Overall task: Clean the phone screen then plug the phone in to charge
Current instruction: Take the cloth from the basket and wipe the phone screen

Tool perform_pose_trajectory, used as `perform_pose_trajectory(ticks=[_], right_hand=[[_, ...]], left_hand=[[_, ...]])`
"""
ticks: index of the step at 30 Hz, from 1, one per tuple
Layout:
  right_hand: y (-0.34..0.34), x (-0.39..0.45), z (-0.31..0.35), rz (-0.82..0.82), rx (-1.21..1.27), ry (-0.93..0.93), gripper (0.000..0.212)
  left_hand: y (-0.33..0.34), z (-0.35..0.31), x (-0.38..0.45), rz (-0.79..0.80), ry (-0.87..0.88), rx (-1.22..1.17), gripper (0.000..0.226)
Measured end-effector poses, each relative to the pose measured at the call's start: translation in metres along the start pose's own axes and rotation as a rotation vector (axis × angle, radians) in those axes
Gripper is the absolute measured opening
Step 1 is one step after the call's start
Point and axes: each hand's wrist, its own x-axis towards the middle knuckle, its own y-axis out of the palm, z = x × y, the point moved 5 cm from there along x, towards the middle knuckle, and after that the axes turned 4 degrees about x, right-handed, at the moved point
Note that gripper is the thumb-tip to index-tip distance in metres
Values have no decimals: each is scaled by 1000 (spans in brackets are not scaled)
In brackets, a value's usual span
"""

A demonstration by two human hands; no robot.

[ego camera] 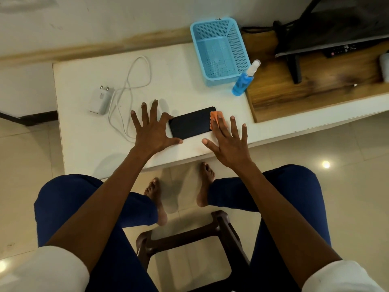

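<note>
White sleeves and blue-clad knees fill the bottom of the view, with a dark stool (189, 241) between the legs and bare feet on the tiled floor below the desk (84, 144). Everything else is placed from the phone (190, 123), which lies flat and screen-up close to the desk's near edge. At the phone's left end the left hand (152, 131) is spread wide, fingers (145, 110) straight and apart, the thumb along the near long edge and a fingertip at the far corner, bracing rather than gripping. At the phone's right end the right hand (228, 144) is also splayed, fingers apart, its index pressing an orange cloth (217, 121) onto the screen's corner; nothing is pinched. Left of the phone lie the white charger adapter (101, 100) and its looped white cable (130, 89), which runs just beside the left hand. Beyond the phone to the right stand a blue spray bottle (244, 81) and a blue perforated basket (220, 49). The main risk, as I judge it, is that a wiping stroke toward the person pushes the lightly braced phone off the near edge. One fingertip may let the cloth slip or bunch, leaving streaks. A sweeping left hand could snag the cable loop and drag the adapter.
</note>
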Motion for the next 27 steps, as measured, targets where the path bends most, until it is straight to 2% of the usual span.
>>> perform_pose_trajectory(ticks=[8, 15, 20, 27], right_hand=[[5, -13, 9, 38, 19, -59, 87], [16, -13, 44, 95, -11, -221, 89], [13, -18, 26, -7, -94, -92, 85], [3, -11, 12, -27, -12, 45, 83]], left_hand=[[1, -1, -2, 22, -3, -49, 88], [3, 1, 0, 18, -9, -56, 89], [2, 0, 0, 27, -6, -37, 89], [1, -4, 2, 64, -6, -62, 86]])
